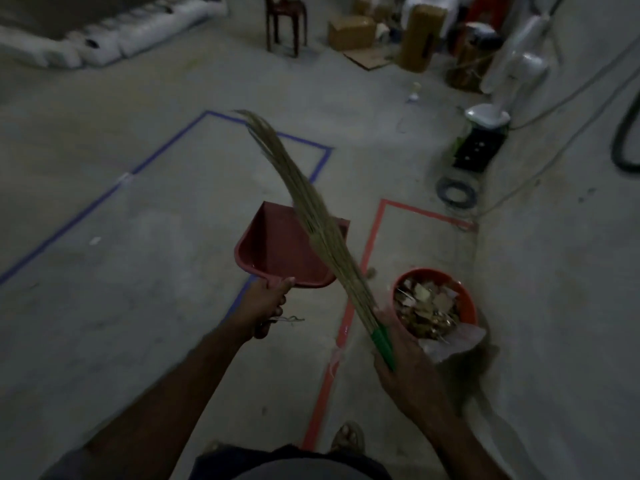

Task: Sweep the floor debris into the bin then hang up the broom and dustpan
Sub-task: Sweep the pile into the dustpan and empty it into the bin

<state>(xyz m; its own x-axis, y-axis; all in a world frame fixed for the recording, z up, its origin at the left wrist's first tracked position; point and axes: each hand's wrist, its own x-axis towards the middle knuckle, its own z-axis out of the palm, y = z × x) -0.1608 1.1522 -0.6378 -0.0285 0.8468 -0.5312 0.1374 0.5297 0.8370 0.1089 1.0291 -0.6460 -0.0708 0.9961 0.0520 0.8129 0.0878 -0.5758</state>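
Both hands hold tools above the concrete floor (104,323).
Right hand (401,358) grips the grass broom (311,216); left hand (268,308) grips the red dustpan (273,251); debris-filled red bin (465,303) just beside.

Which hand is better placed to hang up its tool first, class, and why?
Probably the right. The right hand grips the broom by its green handle, bristles raised. The left hand holds the dustpan, which looks empty; the bin holds debris. No hook is visible, so this is tentative.
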